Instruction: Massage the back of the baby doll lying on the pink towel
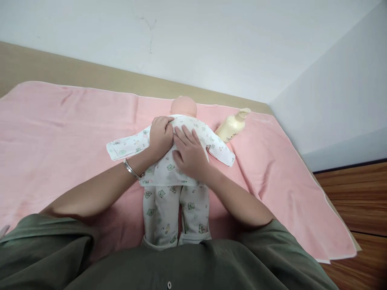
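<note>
A baby doll [183,106] lies stretched out, head away from me, in a white printed shirt [163,169] and matching trousers [163,213]. No face shows on its smooth head. My left hand [161,135] rests on the upper left of the shirt near the shoulder, its fingers pointing right and partly bent. Lower and to the right, my right hand [192,153] lies flat on the shirt with fingers spread. The two hands are close together at the middle of the doll's torso. Both shirt sleeves reach out sideways.
A cream pump bottle [231,128] lies tilted beside the doll's right-hand sleeve. Beneath everything is a pink cloth [75,133] on a tan surface [90,72]. A white wall [193,44] rises behind, and wood-grain panels [359,197] stand at the right.
</note>
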Demonstrator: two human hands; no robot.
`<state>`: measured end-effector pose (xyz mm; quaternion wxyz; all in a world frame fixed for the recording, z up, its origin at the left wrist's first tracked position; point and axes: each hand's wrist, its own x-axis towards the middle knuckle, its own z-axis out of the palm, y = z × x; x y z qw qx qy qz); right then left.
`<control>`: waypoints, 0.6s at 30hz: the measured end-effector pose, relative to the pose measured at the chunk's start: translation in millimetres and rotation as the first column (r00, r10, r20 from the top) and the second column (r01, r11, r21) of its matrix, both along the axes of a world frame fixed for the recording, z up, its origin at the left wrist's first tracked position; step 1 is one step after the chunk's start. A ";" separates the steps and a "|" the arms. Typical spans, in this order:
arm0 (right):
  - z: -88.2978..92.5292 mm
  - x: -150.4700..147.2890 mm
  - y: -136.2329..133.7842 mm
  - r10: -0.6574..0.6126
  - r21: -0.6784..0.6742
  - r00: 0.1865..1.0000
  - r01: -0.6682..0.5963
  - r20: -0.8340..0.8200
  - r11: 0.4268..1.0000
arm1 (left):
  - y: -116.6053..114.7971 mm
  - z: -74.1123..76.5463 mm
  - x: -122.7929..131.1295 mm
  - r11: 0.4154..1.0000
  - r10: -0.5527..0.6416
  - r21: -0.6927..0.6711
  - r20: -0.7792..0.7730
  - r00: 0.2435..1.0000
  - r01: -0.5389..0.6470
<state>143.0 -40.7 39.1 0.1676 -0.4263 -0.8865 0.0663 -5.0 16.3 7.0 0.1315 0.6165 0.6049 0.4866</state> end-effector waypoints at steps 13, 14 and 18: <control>-1.0 -18.4 -22.5 -0.192 0.060 0.981 0.191 0.004 0.980 | -5.2 1.4 0.7 0.999 -0.031 -0.041 0.000 1.000 0.031; -0.5 -20.5 -25.6 -0.150 0.064 0.989 0.150 0.009 0.987 | -5.4 1.8 0.6 0.998 -0.039 -0.049 0.011 0.999 0.039; 3.0 -3.1 11.8 -0.019 -0.029 0.999 0.018 -0.027 0.999 | -8.1 4.1 1.5 0.996 -0.058 -0.066 0.033 0.998 0.060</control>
